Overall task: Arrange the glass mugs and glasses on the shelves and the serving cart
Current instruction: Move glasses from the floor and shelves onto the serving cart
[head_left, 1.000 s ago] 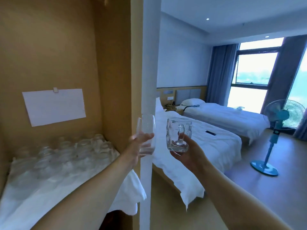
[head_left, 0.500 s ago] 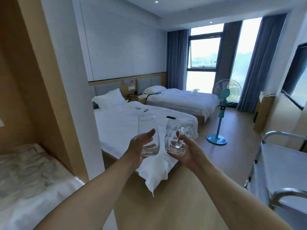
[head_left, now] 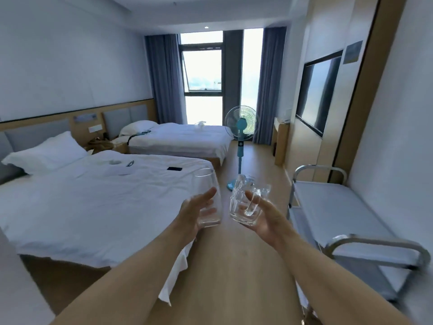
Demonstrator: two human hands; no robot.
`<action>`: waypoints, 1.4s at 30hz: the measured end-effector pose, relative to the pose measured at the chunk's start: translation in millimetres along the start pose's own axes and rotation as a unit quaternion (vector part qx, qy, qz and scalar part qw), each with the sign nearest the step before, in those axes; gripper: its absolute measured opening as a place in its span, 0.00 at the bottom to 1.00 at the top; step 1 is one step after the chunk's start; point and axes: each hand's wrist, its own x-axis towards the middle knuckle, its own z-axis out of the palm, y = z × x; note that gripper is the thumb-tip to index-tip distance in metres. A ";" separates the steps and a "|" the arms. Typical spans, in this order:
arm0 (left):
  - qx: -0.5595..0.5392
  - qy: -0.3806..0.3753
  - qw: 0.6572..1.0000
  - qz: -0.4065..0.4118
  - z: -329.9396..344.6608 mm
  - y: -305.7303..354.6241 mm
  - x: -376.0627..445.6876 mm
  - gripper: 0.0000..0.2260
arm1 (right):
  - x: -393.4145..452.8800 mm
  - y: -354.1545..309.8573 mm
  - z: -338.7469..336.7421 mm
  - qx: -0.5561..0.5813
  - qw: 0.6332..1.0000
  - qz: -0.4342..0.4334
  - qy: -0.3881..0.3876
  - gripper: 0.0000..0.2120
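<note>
My left hand (head_left: 195, 212) grips a smooth clear glass tumbler (head_left: 207, 195), held upright in front of me. Beside it, my right hand (head_left: 267, 219) grips a dimpled glass mug (head_left: 246, 202) with a handle, thumb against its side. Both glasses hang in the air over the wooden floor, a small gap between them. The metal serving cart (head_left: 332, 207) with a pale grey top tray stands to the right along the wall, beyond my right hand. The shelf with the other glasses is out of view.
A white bed (head_left: 93, 202) fills the left side, a second bed (head_left: 182, 137) lies farther back. A blue standing fan (head_left: 241, 141) stands in the aisle ahead. A wall-mounted TV (head_left: 316, 90) hangs above the cart. Wooden floor runs between bed and cart.
The view has swung right, away from the shelf with glasses, which has left the frame. The cart has come fully into view. Both hands keep holding their glasses.
</note>
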 end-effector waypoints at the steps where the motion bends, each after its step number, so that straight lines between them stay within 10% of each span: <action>1: 0.000 -0.009 1.000 -0.003 0.2 2.3 13.3 0.35 | 7.1 -1.9 0.1 -0.005 1.000 -0.007 0.018 0.41; 23: 0.068 -0.139 0.984 -0.082 39.0 -16.1 255.4 0.38 | 148.0 -9.9 -89.3 -0.019 0.971 -0.069 0.228 0.29; 42: 0.098 -0.152 0.977 -0.116 185.0 -37.5 500.3 0.35 | 339.4 -104.5 -284.6 -0.023 0.972 -0.058 0.227 0.29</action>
